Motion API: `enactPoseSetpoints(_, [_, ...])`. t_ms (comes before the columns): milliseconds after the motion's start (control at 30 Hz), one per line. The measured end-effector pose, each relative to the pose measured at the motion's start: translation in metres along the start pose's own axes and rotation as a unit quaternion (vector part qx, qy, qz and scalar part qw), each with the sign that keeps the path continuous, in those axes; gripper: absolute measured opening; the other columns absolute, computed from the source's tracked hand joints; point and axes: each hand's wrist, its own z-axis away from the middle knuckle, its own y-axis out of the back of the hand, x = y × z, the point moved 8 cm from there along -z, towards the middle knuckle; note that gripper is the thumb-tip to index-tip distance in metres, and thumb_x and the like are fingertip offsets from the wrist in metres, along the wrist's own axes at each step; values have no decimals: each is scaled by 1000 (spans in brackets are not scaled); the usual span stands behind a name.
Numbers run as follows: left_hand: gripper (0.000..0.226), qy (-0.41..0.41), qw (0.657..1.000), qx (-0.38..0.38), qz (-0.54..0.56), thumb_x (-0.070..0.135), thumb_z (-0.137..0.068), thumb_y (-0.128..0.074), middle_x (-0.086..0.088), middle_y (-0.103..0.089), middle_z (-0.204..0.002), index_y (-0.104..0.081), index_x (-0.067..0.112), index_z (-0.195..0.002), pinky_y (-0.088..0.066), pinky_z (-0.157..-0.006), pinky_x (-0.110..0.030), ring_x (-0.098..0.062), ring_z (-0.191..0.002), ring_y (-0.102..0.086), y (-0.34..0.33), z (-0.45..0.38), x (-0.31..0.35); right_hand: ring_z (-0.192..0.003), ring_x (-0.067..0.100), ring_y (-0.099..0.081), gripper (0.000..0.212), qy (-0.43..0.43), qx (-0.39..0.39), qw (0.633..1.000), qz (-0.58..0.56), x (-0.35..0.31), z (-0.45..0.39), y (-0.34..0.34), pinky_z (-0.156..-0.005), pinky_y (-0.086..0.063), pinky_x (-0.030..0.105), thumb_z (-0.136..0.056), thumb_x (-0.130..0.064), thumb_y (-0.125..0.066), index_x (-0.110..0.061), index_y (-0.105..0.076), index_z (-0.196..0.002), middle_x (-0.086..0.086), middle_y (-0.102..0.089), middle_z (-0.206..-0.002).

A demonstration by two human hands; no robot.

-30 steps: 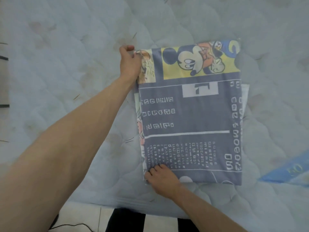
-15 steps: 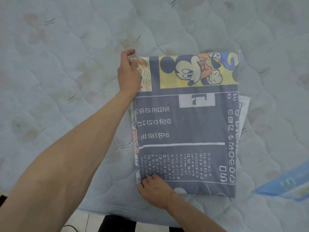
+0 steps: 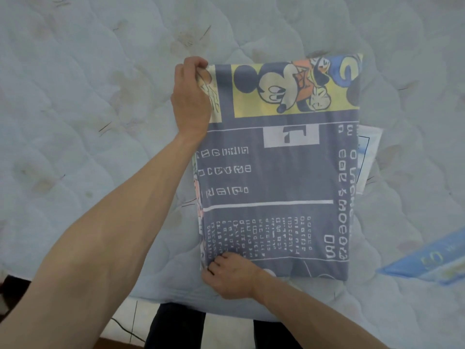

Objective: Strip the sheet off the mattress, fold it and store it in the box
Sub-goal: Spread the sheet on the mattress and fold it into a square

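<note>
The sheet (image 3: 289, 177) lies folded into a tall rectangle on the bare quilted mattress (image 3: 88, 109). It is grey with white lettering and has a yellow cartoon-mouse panel along its far edge. My left hand (image 3: 191, 96) grips the sheet's far left corner, fingers curled over the edge. My right hand (image 3: 230, 277) pinches the near left corner at the mattress's front edge. A pale under-layer of the fold pokes out on the right side. No box is in view.
A light blue printed cloth (image 3: 427, 265) lies on the mattress at the right edge of view. The mattress front edge runs below my right hand; tiled floor (image 3: 120, 323) and my dark-clothed legs (image 3: 176, 326) show beneath it.
Both hands keep their grip on the sheet's left corners. The folded sheet sits lower in view, which looks mostly like my head tilting.
</note>
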Motion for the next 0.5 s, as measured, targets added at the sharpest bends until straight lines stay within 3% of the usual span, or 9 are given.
enactPoseSetpoints(133, [44, 24, 999, -19, -37, 1, -89, -37, -2, -63, -111, -60, 17, -122, -36, -71, -18, -10, -90, -56, -5, 3, -13, -82, 19, -67, 42, -61, -70, 996, 2, 9, -5, -12, -72, -52, 29, -95, -23, -48, -7, -51, -134, 2, -72, -102])
enactPoseSetpoints(200, [46, 25, 998, -19, -50, 2, -90, -35, -1, -62, -118, -58, 17, -127, -36, -71, -19, -14, -92, -58, -5, 5, -11, -88, 26, -67, 44, -80, -97, 991, -36, 12, -10, -12, -76, -53, 34, -97, -20, -47, -2, -46, -137, 9, -71, -106])
enactPoseSetpoints(267, [42, 23, 997, -21, -75, 10, -96, -34, -1, -59, -127, -54, 18, -133, -37, -68, -25, -20, -92, -60, -4, 6, -6, -88, 33, -67, 37, -115, -94, 979, -139, 18, -10, 6, -76, -53, 38, -98, -27, -48, -4, -55, -126, 14, -71, -101])
enactPoseSetpoints(333, [40, 47, 995, -14, -85, 18, -101, -34, 0, -57, -133, -50, 19, -137, -37, -66, -30, -25, -94, -61, -1, 5, -7, -78, 34, -66, 28, -161, 9, 952, -261, 47, 2, 52, -69, -53, 37, -98, -35, -49, -10, -63, -98, 12, -69, -88])
enactPoseSetpoints(400, [42, 98, 992, -5, -75, 27, -101, -33, 0, -59, -136, -45, 21, -140, -36, -70, -30, -29, -100, -63, 1, 3, -13, -73, 31, -62, 26, -245, 196, 921, -232, 113, 37, 115, -63, -52, 38, -99, -32, -50, -12, -64, -90, 8, -67, -83])
enactPoseSetpoints(433, [43, 116, 991, -4, -73, 33, -100, -32, 0, -60, -135, -43, 22, -141, -36, -73, -30, -30, -103, -63, 1, 3, -16, -77, 28, -62, 23, -313, 280, 885, -201, 156, 65, 146, -66, -52, 40, -99, -29, -50, -12, -66, -94, 6, -68, -87])
enactPoseSetpoints(500, [47, 125, 989, -11, -83, 46, -101, -33, 0, -63, -132, -40, 23, -141, -38, -76, -31, -29, -105, -64, -1, 1, -18, -92, 27, -62, 21, -463, 394, 777, -164, 249, 133, 194, -78, -52, 41, -99, -25, -48, -15, -65, -106, 5, -68, -101])
